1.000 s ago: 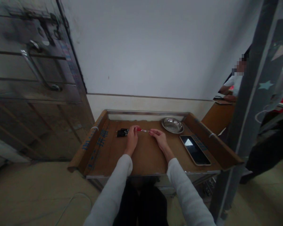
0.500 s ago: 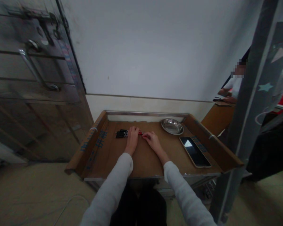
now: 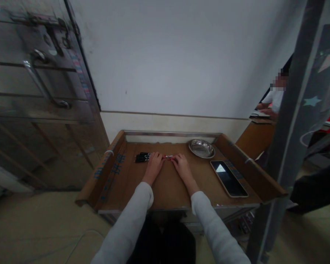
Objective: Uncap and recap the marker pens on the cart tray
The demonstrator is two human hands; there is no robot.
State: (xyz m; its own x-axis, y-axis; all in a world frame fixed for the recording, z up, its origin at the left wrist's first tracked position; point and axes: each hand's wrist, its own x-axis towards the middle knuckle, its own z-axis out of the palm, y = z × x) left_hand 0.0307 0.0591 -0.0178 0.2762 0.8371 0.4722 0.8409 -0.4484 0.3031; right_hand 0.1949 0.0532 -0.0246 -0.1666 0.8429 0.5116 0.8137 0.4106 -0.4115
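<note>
Several black pens (image 3: 142,157) lie side by side on the cardboard-lined table (image 3: 165,190), left of my hands. My left hand (image 3: 155,162) rests over their right part, fingers closed around them. Small red and white parts (image 3: 167,157) show between my two hands, at the pens' right ends. My right hand (image 3: 180,161) has its thumb and fingertips pinched at the right end of these red parts. What exactly lies between those fingertips is too small to make out.
A round metal dish (image 3: 201,148) sits at the back right, with a phone (image 3: 228,179) in front of it. Folded cardboard sides (image 3: 253,168) border the table. A person (image 3: 276,95) sits beyond the grey post (image 3: 294,95) at right.
My right hand has shifted slightly right, and more of the red and white parts shows between my hands. My left hand stays over the pens.
</note>
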